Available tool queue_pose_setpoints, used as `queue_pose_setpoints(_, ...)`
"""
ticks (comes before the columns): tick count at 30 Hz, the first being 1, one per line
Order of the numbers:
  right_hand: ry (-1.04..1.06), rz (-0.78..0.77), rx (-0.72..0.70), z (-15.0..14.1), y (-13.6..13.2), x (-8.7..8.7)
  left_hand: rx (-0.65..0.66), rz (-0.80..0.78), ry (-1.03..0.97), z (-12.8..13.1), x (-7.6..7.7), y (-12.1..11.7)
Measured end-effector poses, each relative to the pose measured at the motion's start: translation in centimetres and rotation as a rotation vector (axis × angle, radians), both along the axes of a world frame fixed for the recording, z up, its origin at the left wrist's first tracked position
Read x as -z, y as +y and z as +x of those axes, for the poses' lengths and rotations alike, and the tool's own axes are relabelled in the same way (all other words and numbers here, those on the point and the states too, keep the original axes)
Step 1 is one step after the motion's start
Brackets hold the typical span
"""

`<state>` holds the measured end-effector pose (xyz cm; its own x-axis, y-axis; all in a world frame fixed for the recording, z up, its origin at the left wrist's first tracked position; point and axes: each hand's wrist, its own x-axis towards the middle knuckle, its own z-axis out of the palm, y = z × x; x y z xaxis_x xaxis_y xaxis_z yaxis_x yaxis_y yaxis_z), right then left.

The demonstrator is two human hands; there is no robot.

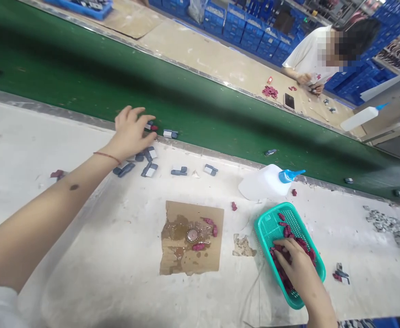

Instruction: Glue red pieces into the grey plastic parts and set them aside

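My left hand (131, 130) reaches over the near edge of the green conveyor belt, fingers spread. Close by its fingertips lies a small blue-grey part with a red end (151, 126); I cannot tell if they touch. Another blue-grey and white part (170, 134) rests on the belt to its right. Below the hand, several similar parts (149, 170) are scattered on the table. My right hand (293, 262) is inside a green plastic basket (262, 237), its thumb and fingers bent together around a small dark red piece among many dark red pieces (302, 243).
A cardboard sheet (203, 264) with wet glue, a round metal piece (192, 234) and several red pieces lies mid-table. A white glue bottle (264, 183) lies behind the basket. Grey pieces (391, 230) are heaped at right. Across the belt (220, 114), a person (318, 54) works beside a phone (289, 101).
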<state>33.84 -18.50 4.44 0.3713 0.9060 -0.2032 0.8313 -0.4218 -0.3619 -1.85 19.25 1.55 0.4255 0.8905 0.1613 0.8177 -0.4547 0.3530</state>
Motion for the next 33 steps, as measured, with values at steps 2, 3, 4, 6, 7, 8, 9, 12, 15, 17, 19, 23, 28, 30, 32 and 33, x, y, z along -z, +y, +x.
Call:
queue_pose_setpoints(2,0.015,0.022,-0.020,-0.3,0.1,-0.1,0.132,-0.023,0.054,0.7,0.3,-0.4)
queue_pose_setpoints(3,0.018,0.027,-0.028,-0.4,0.1,-0.2,0.184,-0.027,0.074,1.0,0.4,-0.6)
queue_pose_setpoints(4,0.017,0.030,-0.032,-0.6,0.2,-0.2,0.223,-0.023,0.091,1.3,0.4,-0.6)
queue_pose_setpoints(6,0.007,0.037,-0.031,-0.8,0.4,-0.1,0.242,0.008,0.114,1.9,0.5,-0.4)
queue_pose_setpoints(7,0.000,0.045,-0.025,-0.9,0.5,-0.1,0.235,0.021,0.123,2.2,0.6,-0.2)
queue_pose_setpoints(8,-0.013,0.060,-0.015,-1.0,0.6,0.0,0.223,0.025,0.130,2.5,0.8,0.1)
queue_pose_setpoints(9,-0.029,0.079,0.001,-1.1,0.7,0.1,0.203,0.024,0.133,2.9,1.0,0.3)
queue_pose_setpoints(12,-0.059,0.115,0.039,-1.1,0.7,0.3,0.150,0.033,0.119,4.3,1.7,0.6)
queue_pose_setpoints(15,-0.010,0.093,0.019,-0.8,0.2,0.4,0.145,0.040,0.102,5.7,2.0,0.4)
queue_pose_setpoints(17,0.012,0.082,0.013,-0.5,0.0,0.5,0.154,0.024,0.092,6.4,2.0,0.2)
queue_pose_setpoints(19,0.002,0.092,0.028,-0.3,-0.1,0.6,0.168,0.006,0.068,6.8,1.7,0.1)
queue_pose_setpoints(23,-0.028,0.168,0.082,-0.4,-0.1,0.7,0.164,-0.066,-0.108,6.8,0.7,-1.0)
queue_pose_setpoints(28,0.180,0.202,0.183,-1.1,0.2,0.1,0.086,-0.338,-0.759,6.0,-0.9,-6.9)
queue_pose_setpoints(30,0.209,0.184,0.168,-1.4,0.6,-0.1,0.125,-0.566,-0.958,5.4,-1.2,-10.0)
queue_pose_setpoints(32,0.181,0.145,0.116,-1.7,1.1,-0.3,0.176,-0.769,-1.056,4.7,-1.3,-12.8)
queue_pose_setpoints(33,0.165,0.127,0.093,-1.8,1.3,-0.3,0.192,-0.841,-1.081,4.3,-1.3,-13.8)
